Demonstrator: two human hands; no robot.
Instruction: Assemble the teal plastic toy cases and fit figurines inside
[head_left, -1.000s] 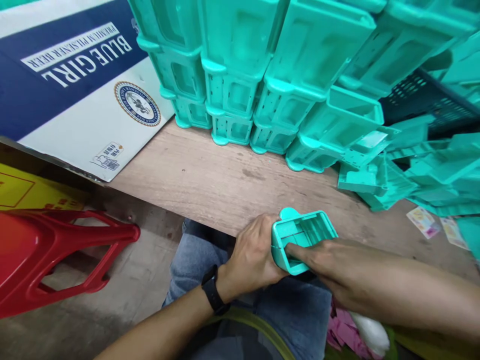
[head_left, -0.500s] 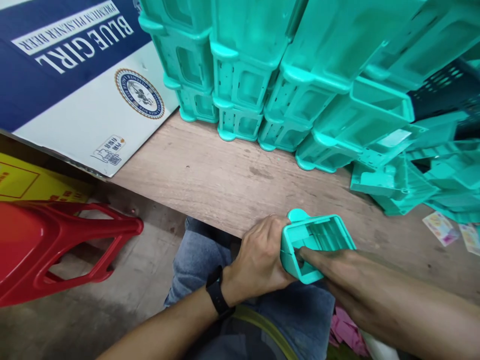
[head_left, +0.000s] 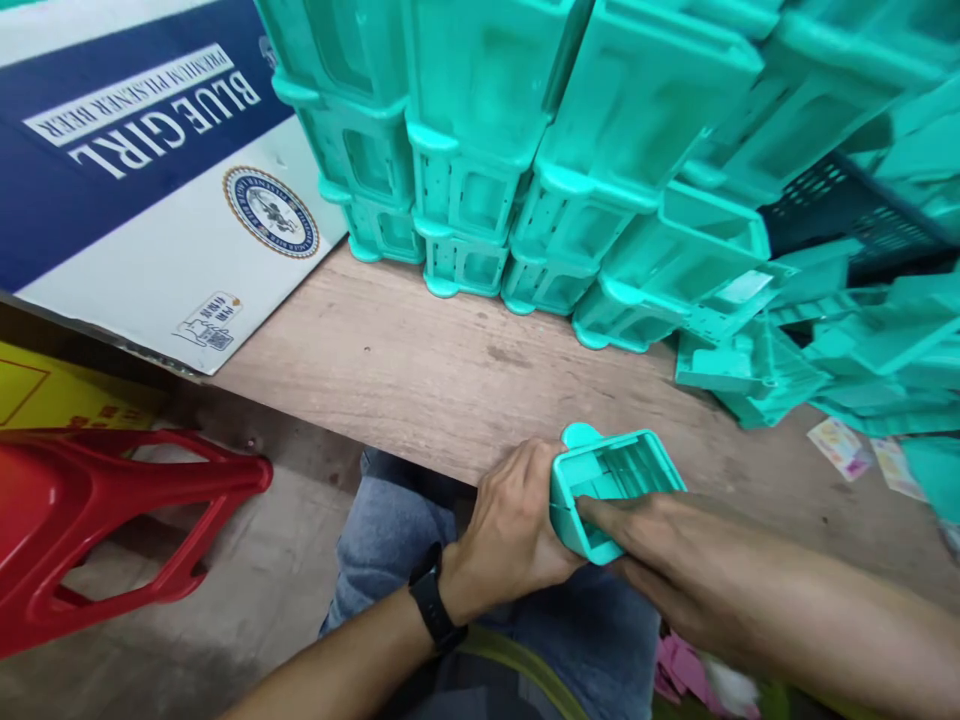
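A teal plastic box [head_left: 634,468], hollow with an open end facing up toward me, is held over my lap at the table's front edge. My left hand [head_left: 517,520], with a black watch on its wrist, wraps round the box's left side. From the right, my right hand [head_left: 664,545] grips the near side of the box. Its index finger reaches over the rim into the opening and presses on the inner left wall. The other right fingers are partly hidden beneath the box.
Stacked teal boxes [head_left: 480,185] line the back of the wooden table [head_left: 420,370]. Loose teal parts [head_left: 757,370], a dark basket [head_left: 847,215] and small printed cards [head_left: 840,448] lie to the right. A beer carton [head_left: 180,240] stands left, above a red stool [head_left: 157,530].
The view has shifted, so the stacks and cards sit further left. My right index finger has moved slightly toward the box's left rim. Both hands keep their hold.
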